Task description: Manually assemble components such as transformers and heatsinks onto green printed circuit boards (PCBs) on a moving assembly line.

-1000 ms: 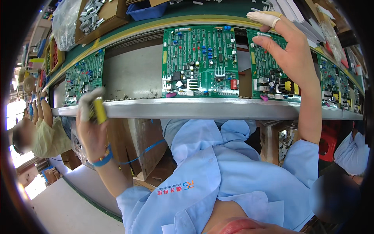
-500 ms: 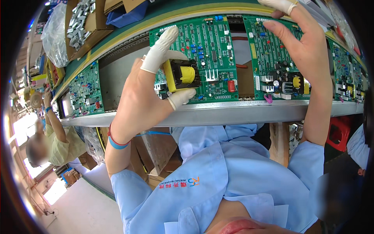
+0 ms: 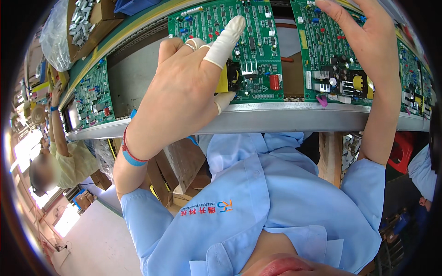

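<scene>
My left hand (image 3: 182, 94), with white finger cots, is closed around a yellow and black transformer (image 3: 223, 80). It holds the part low over the lower left of a green circuit board (image 3: 255, 43); whether the pins touch the board is hidden. The thumb lies by the board's near edge, and the index finger stretches across its components. Above a second green board (image 3: 317, 50) to the right is my right hand (image 3: 368, 41), its thumb held apart and the other fingertips cut off by the upper edge. That board carries a similar yellow and black transformer (image 3: 357, 83).
A metal rail (image 3: 276, 117) runs along the boards' near side. Farther left lies another board (image 3: 92, 99); more boards (image 3: 414, 87) are at right. A cardboard box (image 3: 99, 23) of metal pieces and a blue bin (image 3: 133, 5) stand back left. A co-worker (image 3: 64, 161) is at far left.
My left hand has brought the transformer down and right, onto or just above the board. My right hand has shifted up and slightly right. The view has tilted, so the boards sit higher.
</scene>
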Available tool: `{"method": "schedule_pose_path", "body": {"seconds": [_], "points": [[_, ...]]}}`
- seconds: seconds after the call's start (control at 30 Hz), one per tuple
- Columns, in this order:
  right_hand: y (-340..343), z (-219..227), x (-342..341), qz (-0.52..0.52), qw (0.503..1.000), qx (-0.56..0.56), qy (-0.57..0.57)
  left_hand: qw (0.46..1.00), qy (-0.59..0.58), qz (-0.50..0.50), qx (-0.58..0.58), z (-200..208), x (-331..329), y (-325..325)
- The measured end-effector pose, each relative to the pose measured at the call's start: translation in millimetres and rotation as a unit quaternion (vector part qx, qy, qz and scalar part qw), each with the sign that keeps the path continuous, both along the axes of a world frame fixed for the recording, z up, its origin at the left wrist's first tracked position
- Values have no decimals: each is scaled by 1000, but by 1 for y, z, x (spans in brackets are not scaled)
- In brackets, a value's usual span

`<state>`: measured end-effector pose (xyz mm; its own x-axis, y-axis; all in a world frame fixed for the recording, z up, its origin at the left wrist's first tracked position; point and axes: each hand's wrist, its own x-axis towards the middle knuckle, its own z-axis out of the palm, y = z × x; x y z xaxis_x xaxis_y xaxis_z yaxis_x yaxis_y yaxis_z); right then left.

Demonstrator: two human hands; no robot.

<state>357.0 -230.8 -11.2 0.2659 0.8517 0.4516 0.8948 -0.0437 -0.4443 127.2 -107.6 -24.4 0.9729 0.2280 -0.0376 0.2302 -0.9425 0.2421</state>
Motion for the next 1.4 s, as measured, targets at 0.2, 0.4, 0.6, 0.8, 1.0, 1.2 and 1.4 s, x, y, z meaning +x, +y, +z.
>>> {"method": "schedule_pose_path", "body": {"seconds": [0.2, 0.4, 0.6, 0.8, 1.0, 1.2, 1.4], "points": [[0, -5, 3, -2, 997, 15, -72, 1000, -8, -21, 15, -9, 2, 0], [-2, -9, 5, 9, 997, 15, -72, 999, -37, -33, 15, -3, 9, -7], [-4, -11, 5, 6, 996, 20, -85, 995, -48, -87, 24, -9, 7, 1], [-3, -9, 5, 5, 997, 11, -76, 995, -13, -62, 72, -11, 6, -6], [-1, -5, 1, 7, 995, 6, -97, 999, -6, -25, 43, -12, -3, -5], [-7, -9, 15, -21, 998, -7, -64, 979, -174, 105, -14, 12, -27, 25], [-15, -12, -17, 39, 996, 69, -26, 901, -172, 301, -259, -46, -88, 54]]}}
